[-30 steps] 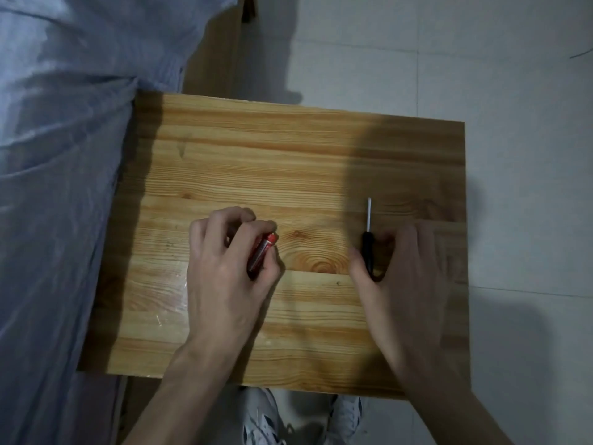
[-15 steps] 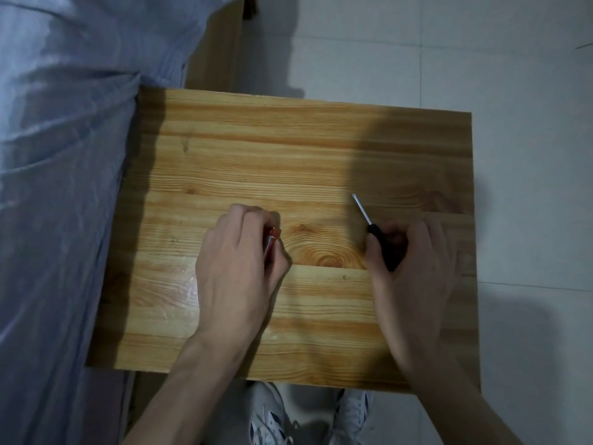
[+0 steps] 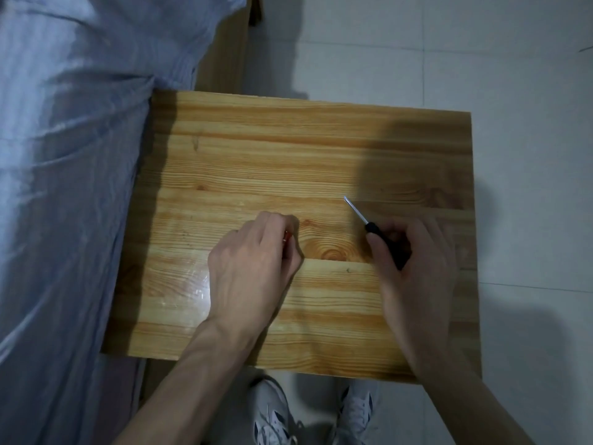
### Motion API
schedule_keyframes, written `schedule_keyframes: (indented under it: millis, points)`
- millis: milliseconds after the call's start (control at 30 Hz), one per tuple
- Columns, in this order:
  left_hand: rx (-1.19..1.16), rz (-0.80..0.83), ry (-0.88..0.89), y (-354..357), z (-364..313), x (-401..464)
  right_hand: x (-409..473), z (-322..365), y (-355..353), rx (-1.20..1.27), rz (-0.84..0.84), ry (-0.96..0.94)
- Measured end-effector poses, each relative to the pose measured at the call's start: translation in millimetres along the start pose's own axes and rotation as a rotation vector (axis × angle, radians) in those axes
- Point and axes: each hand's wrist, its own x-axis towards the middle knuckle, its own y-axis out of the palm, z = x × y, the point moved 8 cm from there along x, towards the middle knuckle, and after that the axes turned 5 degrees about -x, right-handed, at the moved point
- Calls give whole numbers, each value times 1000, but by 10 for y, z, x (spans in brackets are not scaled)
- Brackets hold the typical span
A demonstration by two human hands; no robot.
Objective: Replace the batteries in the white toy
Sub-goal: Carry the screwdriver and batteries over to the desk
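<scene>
Item: right hand (image 3: 417, 268), fingers curled round the black-handled screwdriver (image 3: 382, 236); it lay flat on the bench (image 3: 288, 149) a second ago, now lifted, tip angled up-left.

Item: left hand (image 3: 253, 268), fingers closed on a red battery (image 3: 286, 236), now nearly hidden.

Item: white toy, not in my view.

Note: tool and battery collected; I judge the toy must be fetched next.

the rectangular pine-board table (image 3: 288, 149) is the landmark; on it, left of middle, the left hand (image 3: 250, 268) grips a small red battery (image 3: 286, 236); right of middle, the right hand (image 3: 414, 271) holds the black-handled screwdriver (image 3: 382, 237), tip toward the table's far edge; the pale blue bedsheet (image 3: 64, 187) lies left of the table; two white sneakers (image 3: 272, 415) stand below its near edge
</scene>
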Motion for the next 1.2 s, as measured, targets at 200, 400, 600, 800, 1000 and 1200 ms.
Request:
schedule_keyframes:
  millis: [200, 400, 600, 800, 1000, 1200]
  points:
    - [-4, -75, 31, -44, -6, -58, -3, 105, -69, 63, 16, -16]
    - [-21, -67, 76, -21, -2, -92, 16, 164, -183, 81, 3, -37]
    - [-142, -15, 18, -41, 57, -102, 48, 309, -404, 39, 35, -60]
    - [-400, -15, -161, -574, -22, 113, 130, 687, -731, 189, 93, -48]
    - [-397, -198, -87, -2064, -614, 650, 289, 1670, -1712, 216, 7, -196]
    - [-388, -347, 31, -4172, -1299, 1061, 516, 3110, -3284, 316, -68, -294]
